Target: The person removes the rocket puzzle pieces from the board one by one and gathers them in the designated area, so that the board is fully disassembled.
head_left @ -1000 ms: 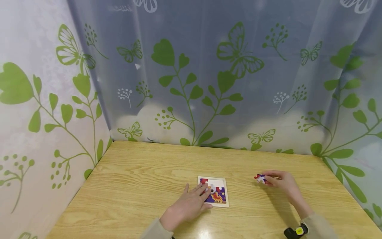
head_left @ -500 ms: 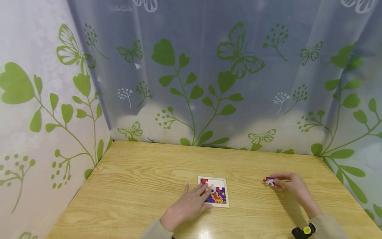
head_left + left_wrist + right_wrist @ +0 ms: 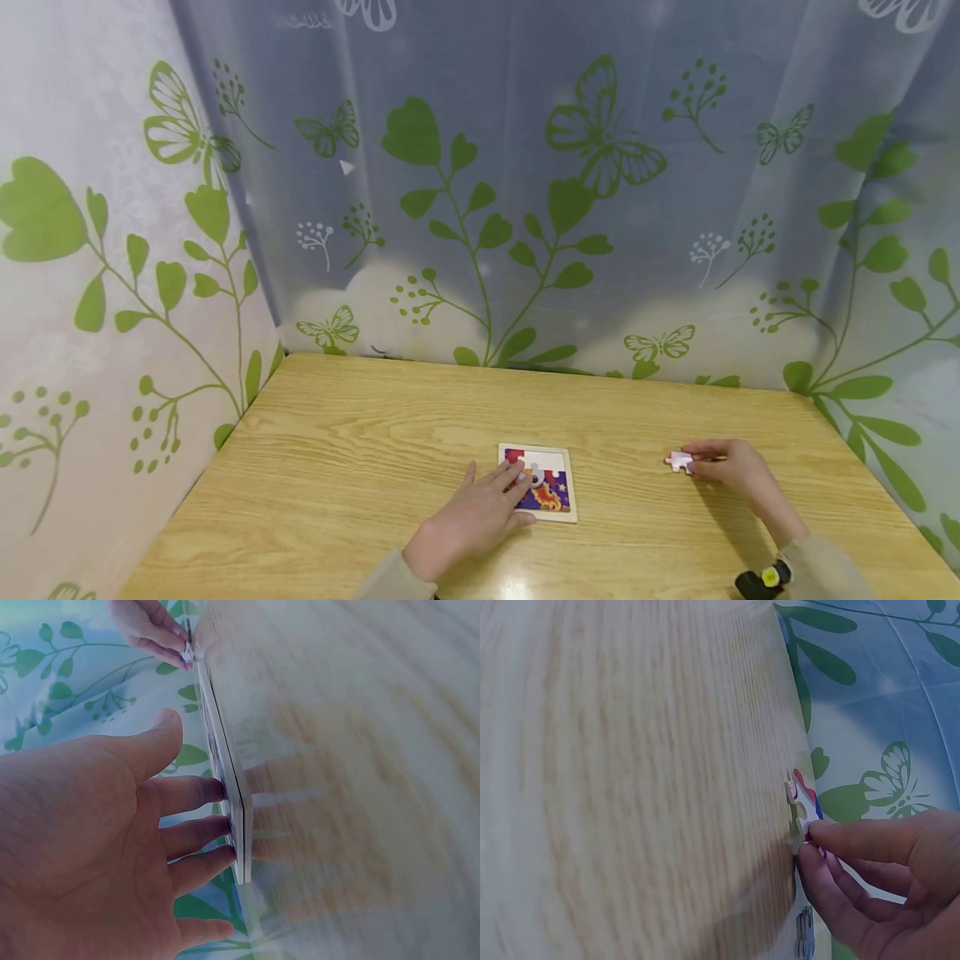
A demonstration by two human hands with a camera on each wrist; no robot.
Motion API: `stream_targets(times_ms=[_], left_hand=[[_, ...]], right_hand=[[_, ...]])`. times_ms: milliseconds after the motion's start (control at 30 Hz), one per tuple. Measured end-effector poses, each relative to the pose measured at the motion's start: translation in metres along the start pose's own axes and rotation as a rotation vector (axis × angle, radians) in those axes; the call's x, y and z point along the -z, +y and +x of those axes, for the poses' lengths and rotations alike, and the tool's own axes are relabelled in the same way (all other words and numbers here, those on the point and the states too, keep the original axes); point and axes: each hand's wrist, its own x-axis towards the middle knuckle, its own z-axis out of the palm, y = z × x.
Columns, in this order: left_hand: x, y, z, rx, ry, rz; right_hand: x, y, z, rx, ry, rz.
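My left hand (image 3: 480,517) lies with fingers spread over the left part of a small square jigsaw board (image 3: 573,492) with a pale wooden rim. In the left wrist view, the straight fingertips touch the board (image 3: 241,825). Dark blue, red and orange pieces fill much of it, while a white gap shows at its upper right. To the right, my right hand (image 3: 731,467) pinches a jigsaw piece (image 3: 680,462) between thumb and fingers. This piece looks pale pink in the head view. In the right wrist view, red and blue show along the piece (image 3: 804,796), close over the table.
The wooden table (image 3: 375,417) extends around both hands. Behind it hangs a curtain (image 3: 510,292) printed with green leaves and butterflies. A small flat greyish thing (image 3: 805,934) shows below the right fingers in the right wrist view.
My right hand has moved a little to the right with the piece. The piece has turned, from its coloured print to a pale look. My left hand has stayed on the board.
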Motion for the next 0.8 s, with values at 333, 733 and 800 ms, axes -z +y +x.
stream_targets(times_ms=[333, 733, 800], left_hand=[[-0.001, 0.0, -0.001, 0.005, -0.003, -0.007], [-0.001, -0.004, 0.001, -0.007, -0.001, -0.049], [-0.001, -0.005, 0.002, -0.008, 0.006, -0.054]], right_hand=[[0.002, -0.004, 0.0, -0.023, -0.016, -0.058], [-0.002, -0.016, -0.005, -0.014, 0.08, -0.047], [-0.006, -0.021, -0.007, 0.008, 0.094, -0.018]])
